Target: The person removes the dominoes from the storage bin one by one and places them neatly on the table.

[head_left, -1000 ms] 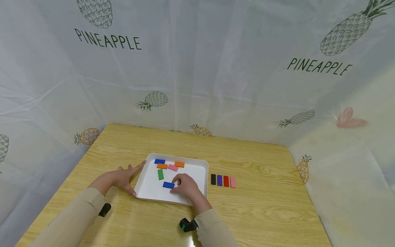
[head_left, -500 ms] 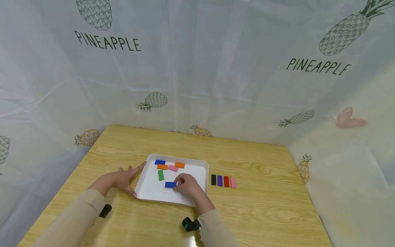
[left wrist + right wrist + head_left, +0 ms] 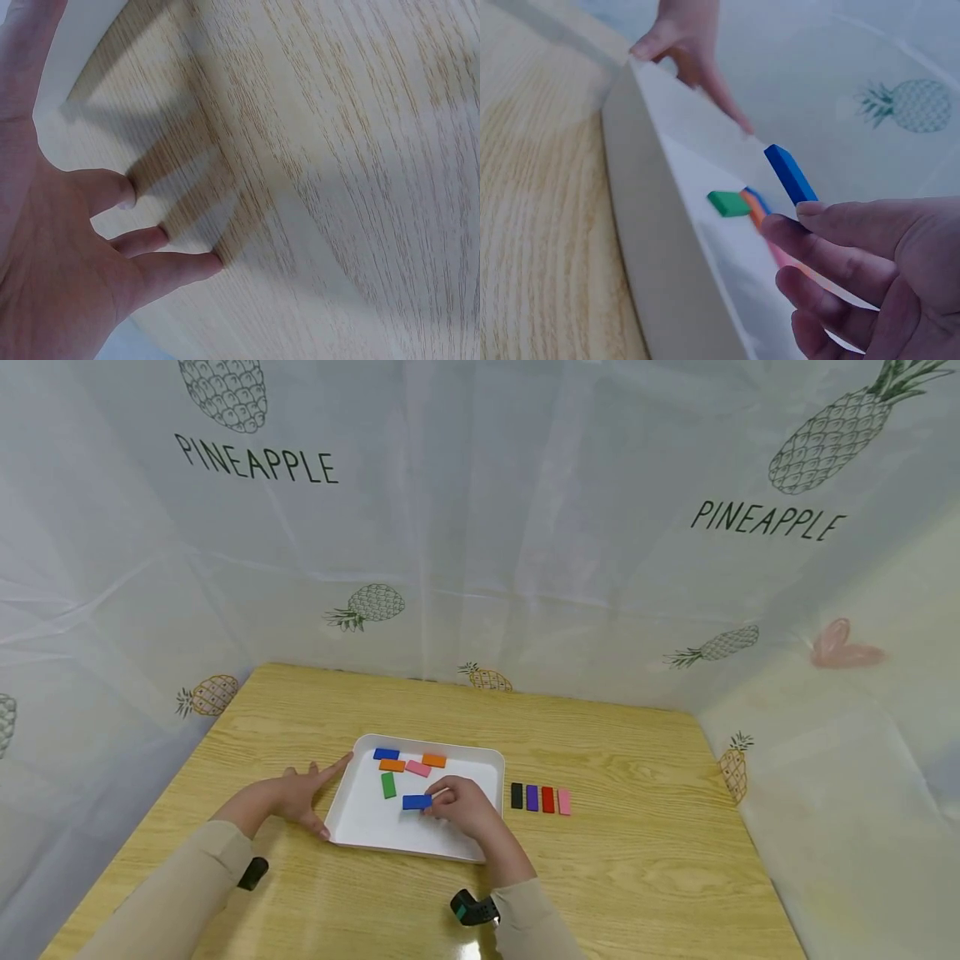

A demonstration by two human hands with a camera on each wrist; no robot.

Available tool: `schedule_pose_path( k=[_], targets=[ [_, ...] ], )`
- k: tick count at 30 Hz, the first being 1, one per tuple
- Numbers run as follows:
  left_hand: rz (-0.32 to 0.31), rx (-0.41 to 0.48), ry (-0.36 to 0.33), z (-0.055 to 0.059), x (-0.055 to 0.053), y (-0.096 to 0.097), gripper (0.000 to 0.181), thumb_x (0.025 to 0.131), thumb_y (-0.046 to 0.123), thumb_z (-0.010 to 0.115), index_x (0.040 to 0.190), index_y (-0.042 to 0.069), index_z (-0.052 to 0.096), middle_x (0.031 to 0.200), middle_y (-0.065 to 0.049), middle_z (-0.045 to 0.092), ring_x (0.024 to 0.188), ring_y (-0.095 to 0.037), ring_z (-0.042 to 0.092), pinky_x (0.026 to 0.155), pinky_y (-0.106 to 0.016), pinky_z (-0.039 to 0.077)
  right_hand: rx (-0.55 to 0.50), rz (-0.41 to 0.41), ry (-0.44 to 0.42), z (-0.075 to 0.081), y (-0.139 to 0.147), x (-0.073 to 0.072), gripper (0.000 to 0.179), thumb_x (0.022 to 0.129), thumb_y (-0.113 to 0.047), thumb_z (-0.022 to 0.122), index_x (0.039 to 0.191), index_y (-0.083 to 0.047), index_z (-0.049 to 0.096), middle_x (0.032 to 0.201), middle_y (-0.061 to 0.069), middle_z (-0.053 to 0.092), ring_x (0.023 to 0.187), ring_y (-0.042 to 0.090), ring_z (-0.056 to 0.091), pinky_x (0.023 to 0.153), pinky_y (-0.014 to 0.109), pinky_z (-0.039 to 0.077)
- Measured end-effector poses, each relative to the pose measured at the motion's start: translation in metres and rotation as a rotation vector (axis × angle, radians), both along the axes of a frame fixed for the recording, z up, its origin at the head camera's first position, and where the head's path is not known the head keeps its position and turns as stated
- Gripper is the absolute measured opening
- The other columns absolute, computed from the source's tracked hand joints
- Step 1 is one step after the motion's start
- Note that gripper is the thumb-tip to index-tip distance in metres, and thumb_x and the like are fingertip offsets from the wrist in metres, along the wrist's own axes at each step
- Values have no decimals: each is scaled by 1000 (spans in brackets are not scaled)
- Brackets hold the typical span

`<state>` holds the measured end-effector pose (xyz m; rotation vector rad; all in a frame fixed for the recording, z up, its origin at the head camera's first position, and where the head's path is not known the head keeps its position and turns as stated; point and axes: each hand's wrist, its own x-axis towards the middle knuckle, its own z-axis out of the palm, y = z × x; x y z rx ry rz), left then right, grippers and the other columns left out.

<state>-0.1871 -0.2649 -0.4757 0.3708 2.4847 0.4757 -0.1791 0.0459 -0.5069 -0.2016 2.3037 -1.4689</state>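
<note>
Between thumb and fingertips, my right hand (image 3: 467, 808) pinches one end of a blue block (image 3: 416, 802), held over the white tray (image 3: 367, 832). The right wrist view shows this blue block (image 3: 789, 172) raised above the tray's floor. Spread at the tray's left side, my left hand (image 3: 300, 797) touches the rim with thumb and index finger; its other fingers reach the table in the left wrist view. Inside the tray lie a green block (image 3: 388, 785), a pink block (image 3: 417, 768), two orange blocks (image 3: 434, 761) and another blue block (image 3: 386, 754).
Right of the tray, a black block (image 3: 517, 796), a purple block (image 3: 532, 797), a red block (image 3: 548, 800) and a pink block (image 3: 564, 802) stand in a row on the wooden table (image 3: 637, 860). A pineapple-printed curtain (image 3: 562, 568) hangs behind the table.
My right hand has taken hold of the blue block's right end and lifted it off the tray floor, shifting it slightly right. My left hand stays at the tray's edge.
</note>
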Motion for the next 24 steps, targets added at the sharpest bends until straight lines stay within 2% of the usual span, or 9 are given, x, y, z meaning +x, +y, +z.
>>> schedule_pose_path(
  k=[6, 9, 14, 20, 24],
  targets=[
    [3, -3, 2, -2, -1, -1, 132, 61, 52, 88, 157, 17, 3, 142, -50, 16, 122, -72, 18, 88, -81, 26, -74, -37, 28, 9, 5, 7, 14, 88, -9, 73, 102, -8, 69, 83, 8, 73, 78, 23, 63, 68, 30, 47],
    [5, -5, 3, -2, -1, -1, 133, 61, 52, 88, 157, 18, 2, 142, -50, 16, 122, -72, 18, 87, -81, 26, -114, -50, 32, 13, 7, 11, 15, 88, -7, 72, 103, -7, 69, 86, 12, 73, 78, 22, 64, 73, 33, 50],
    [5, 0, 6, -3, -1, -1, 133, 61, 51, 88, 157, 18, 2, 143, -50, 16, 122, -72, 18, 87, -81, 26, -174, -102, 60, 23, 10, 18, 18, 88, -3, 71, 106, -5, 70, 84, 7, 71, 75, 17, 67, 76, 33, 55],
    [0, 3, 15, -2, 0, -1, 132, 62, 51, 88, 157, 17, 3, 142, -50, 17, 122, -71, 20, 88, -80, 28, -254, -170, 81, 36, 14, 26, 23, 90, -1, 68, 113, 0, 70, 86, 6, 69, 78, 20, 70, 83, 41, 55],
    [-2, 15, 14, -1, 1, 0, 132, 62, 50, 88, 157, 17, 2, 142, -50, 16, 122, -71, 19, 88, -80, 27, -292, -215, 99, 43, 19, 30, 24, 90, 1, 67, 114, 1, 70, 87, 5, 68, 80, 20, 70, 83, 38, 55]
  ],
)
